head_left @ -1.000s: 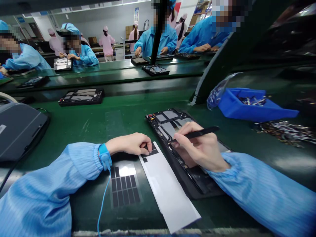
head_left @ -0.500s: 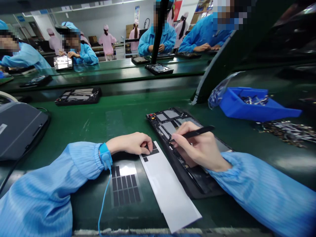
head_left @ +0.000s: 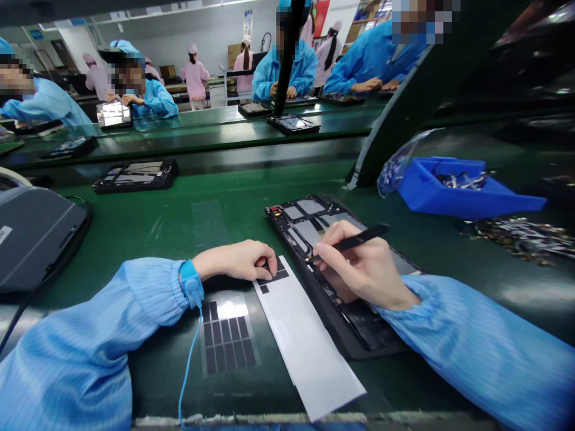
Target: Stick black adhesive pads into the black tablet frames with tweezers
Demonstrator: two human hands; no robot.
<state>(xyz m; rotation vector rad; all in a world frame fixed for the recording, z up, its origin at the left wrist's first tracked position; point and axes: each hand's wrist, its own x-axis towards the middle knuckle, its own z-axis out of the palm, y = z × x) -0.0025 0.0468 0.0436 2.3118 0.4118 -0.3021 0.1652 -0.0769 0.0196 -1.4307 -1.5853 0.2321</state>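
An opened tablet (head_left: pixel 309 218) lies back-up on the green bench in front of me. My right hand (head_left: pixel 366 266) rests on it, fingers pinched round black tweezers (head_left: pixel 354 240) whose tip touches the left inner edge. My left hand (head_left: pixel 238 260) is curled, fingertips pressing on the top end of a white backing strip (head_left: pixel 305 341) that carries a few black stickers (head_left: pixel 276 272). A blue wrist strap (head_left: pixel 191 284) with a cord circles my left wrist.
A second sheet of black stickers (head_left: pixel 227 338) lies by my left arm. A blue bin (head_left: pixel 449 188) of parts sits at right, a grey device (head_left: pixel 31 236) at left. Another open tablet (head_left: pixel 135 175) rides the belt; several people in blue coats work opposite.
The tweezers' tip has crept slightly along the tablet's edge. The tablets on the belts beyond have shifted, one left and one right. My left hand has stayed put.
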